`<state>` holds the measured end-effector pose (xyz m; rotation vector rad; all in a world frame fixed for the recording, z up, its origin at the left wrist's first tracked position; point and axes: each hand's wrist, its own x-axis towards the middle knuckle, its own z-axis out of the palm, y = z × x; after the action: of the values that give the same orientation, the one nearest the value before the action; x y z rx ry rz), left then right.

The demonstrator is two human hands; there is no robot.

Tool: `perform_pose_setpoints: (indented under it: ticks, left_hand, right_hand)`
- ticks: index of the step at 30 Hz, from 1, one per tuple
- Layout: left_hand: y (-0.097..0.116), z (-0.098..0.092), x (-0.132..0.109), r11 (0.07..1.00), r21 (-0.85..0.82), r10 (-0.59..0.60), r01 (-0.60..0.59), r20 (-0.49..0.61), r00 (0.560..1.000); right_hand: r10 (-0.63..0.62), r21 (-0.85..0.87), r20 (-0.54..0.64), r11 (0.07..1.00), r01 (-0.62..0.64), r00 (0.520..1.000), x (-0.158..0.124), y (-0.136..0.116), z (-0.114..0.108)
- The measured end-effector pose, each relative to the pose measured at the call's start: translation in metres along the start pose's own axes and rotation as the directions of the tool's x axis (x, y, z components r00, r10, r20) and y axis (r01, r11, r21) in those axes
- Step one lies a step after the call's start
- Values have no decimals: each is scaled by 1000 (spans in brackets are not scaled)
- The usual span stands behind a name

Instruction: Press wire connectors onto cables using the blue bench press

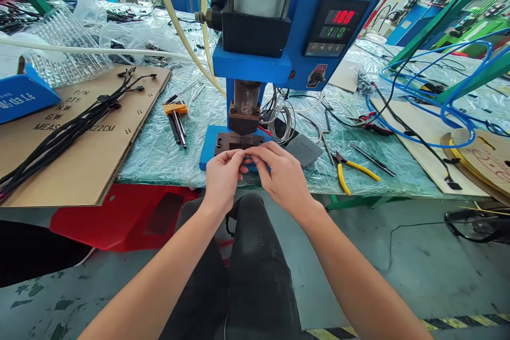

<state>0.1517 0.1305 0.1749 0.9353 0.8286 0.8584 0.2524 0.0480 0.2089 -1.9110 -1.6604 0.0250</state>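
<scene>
In front of a blue bench press (255,66), my two hands meet, fingertips almost touching. My left hand (221,176) is closed in a pinch, thumb against the fingers. Closed too, my right hand (281,171) pinches from the other side. Something small and dark shows between the fingertips, too little of it to name. Both hands are just before the press's dark lower die (231,141), partly covering it and the blue base (207,147). Above, the metal ram (244,103) ends close over the die.
Yellow-handled cutters (356,170) and a pen-like rod (373,159) lie right of the hands. A grey ridged block (304,149) and coiled wire (281,122) sit nearer the press. At left, black cables (79,125) rest on cardboard (131,111), beside an orange holder (176,109) with rods.
</scene>
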Motion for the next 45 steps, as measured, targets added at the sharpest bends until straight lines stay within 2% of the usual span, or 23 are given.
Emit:
perform_pose_setpoints:
  ticks: [6,15,23,28,34,40,45]
  left_hand:
    - [-2,5,11,998,-60,-9,8,-19,1000]
    - [-3,8,19,996,-80,-34,30,-52,998]
    - [11,3,16,987,-54,-149,152,55,987]
    - [10,-2,12,995,5,-100,100,99,990]
    - [1,-5,19,999,20,-48,46,85,995]
    - [0,-3,23,999,8,-40,39,76,996]
    - [0,-4,21,998,61,-35,31,78,996]
  right_hand:
    - [-9,-247,64,969,25,998,10,2,2]
    - [22,-332,119,943,19,993,18,4,4]
    - [25,-435,154,899,45,988,21,-1,3]
    - [22,-466,186,882,68,982,22,-4,0]
    - [13,-473,172,878,71,985,21,-3,1]
    - [16,-494,164,867,68,986,23,-4,3]
    - [4,-537,177,838,93,984,25,-8,2]
